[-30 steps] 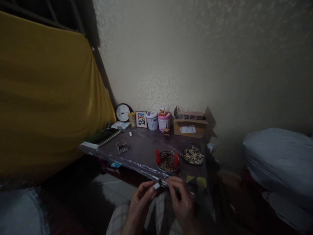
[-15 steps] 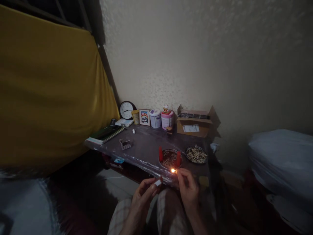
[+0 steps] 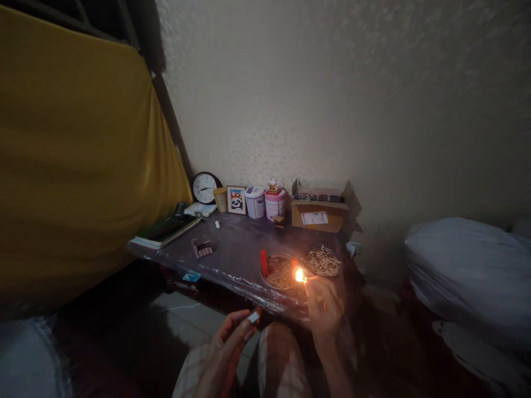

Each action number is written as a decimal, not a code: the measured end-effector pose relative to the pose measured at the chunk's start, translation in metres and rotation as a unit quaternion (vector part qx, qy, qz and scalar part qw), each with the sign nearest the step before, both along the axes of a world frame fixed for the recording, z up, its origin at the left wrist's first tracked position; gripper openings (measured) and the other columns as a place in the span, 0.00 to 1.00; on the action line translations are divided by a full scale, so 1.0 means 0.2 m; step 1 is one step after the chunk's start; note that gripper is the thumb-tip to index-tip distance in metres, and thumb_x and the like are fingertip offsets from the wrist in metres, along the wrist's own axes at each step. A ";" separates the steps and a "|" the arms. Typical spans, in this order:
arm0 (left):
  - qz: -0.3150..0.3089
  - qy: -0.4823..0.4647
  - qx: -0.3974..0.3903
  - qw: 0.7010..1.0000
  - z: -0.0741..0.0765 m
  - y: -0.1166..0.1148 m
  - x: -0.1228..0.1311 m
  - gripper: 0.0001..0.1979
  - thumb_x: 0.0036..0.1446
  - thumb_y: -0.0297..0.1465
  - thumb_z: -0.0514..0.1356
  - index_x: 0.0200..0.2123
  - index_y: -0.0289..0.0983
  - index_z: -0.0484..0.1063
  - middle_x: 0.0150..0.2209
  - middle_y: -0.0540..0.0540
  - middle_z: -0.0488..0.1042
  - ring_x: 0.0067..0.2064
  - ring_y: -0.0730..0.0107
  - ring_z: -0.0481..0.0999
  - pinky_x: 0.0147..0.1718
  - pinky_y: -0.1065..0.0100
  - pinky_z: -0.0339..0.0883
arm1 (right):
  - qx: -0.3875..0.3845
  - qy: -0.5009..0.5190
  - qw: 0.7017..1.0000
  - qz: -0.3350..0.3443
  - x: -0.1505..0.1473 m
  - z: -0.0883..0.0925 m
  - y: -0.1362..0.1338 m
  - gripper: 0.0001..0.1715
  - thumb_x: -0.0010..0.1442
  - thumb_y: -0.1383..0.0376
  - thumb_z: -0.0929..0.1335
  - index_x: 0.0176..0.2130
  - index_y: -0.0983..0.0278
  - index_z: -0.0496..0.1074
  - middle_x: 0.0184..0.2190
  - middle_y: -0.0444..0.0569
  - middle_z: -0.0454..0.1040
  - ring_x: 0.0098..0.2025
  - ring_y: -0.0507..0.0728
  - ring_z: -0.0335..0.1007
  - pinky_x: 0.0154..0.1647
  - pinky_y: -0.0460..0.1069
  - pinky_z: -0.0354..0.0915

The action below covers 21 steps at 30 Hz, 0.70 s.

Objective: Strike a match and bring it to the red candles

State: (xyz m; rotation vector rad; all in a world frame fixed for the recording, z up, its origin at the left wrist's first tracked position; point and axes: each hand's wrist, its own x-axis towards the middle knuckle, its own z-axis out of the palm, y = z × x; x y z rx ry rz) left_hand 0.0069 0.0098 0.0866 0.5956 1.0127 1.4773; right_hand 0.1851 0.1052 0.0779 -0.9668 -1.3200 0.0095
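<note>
Between the fingertips of my right hand (image 3: pixel 326 304) is a burning match (image 3: pixel 305 280), its bright flame in front of the right-hand red candle, which it partly hides. Another red candle (image 3: pixel 264 262) stands unlit at the left side of a round dish (image 3: pixel 279 286) with brown, grainy contents. My left hand (image 3: pixel 230 334) pinches a small matchbox (image 3: pixel 254 315) with a white face, held low before the table's front edge. Just right of the candles sits a round plate (image 3: pixel 341 270) heaped with loose matches (image 3: pixel 323 260).
Along the wall stand a clock (image 3: pixel 205 188), a yellow cup (image 3: pixel 220 200), a panda picture (image 3: pixel 236 200), two tubs (image 3: pixel 255 202) and an open cardboard box (image 3: pixel 336 217). Books (image 3: pixel 166 232) lie at the table's left. A plastic-covered bundle (image 3: pixel 452 254) is at far right.
The match flame has grown larger and brighter, and my right hand has risen toward the right candle. My left hand with the matchbox has shifted slightly left. The whole view has turned a little right.
</note>
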 end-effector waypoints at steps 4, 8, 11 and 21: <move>0.029 0.006 -0.031 0.999 0.00 0.00 0.00 0.15 0.42 0.37 0.69 0.34 0.38 0.77 0.37 0.43 0.80 0.47 0.58 0.74 0.51 0.60 0.62 | -0.010 0.021 1.000 0.005 0.02 -0.02 0.01 0.05 0.58 0.66 0.68 0.31 0.62 0.75 0.32 0.48 0.74 0.36 0.56 0.72 0.36 0.50 0.70; 0.055 0.024 -0.061 0.996 -0.01 0.00 -0.01 0.17 0.39 0.37 0.70 0.34 0.37 0.78 0.36 0.43 0.81 0.46 0.56 0.76 0.49 0.60 0.65 | -0.032 0.038 0.999 0.021 0.03 -0.04 0.02 0.06 0.59 0.66 0.67 0.32 0.63 0.74 0.34 0.49 0.73 0.37 0.55 0.71 0.37 0.51 0.70; 0.055 0.029 -0.075 0.995 -0.01 -0.01 -0.02 0.17 0.37 0.37 0.71 0.34 0.37 0.77 0.36 0.43 0.81 0.46 0.58 0.76 0.48 0.63 0.65 | -0.021 0.029 0.999 0.017 0.04 -0.03 0.02 0.06 0.60 0.66 0.66 0.33 0.63 0.74 0.34 0.49 0.72 0.38 0.55 0.70 0.37 0.51 0.69; 0.094 0.036 -0.087 0.991 -0.02 -0.01 -0.01 0.20 0.33 0.40 0.72 0.32 0.37 0.77 0.35 0.42 0.82 0.49 0.52 0.75 0.50 0.60 0.64 | 0.018 0.000 1.000 0.004 0.05 -0.03 0.05 0.04 0.60 0.68 0.67 0.35 0.63 0.73 0.34 0.48 0.73 0.37 0.55 0.70 0.40 0.52 0.67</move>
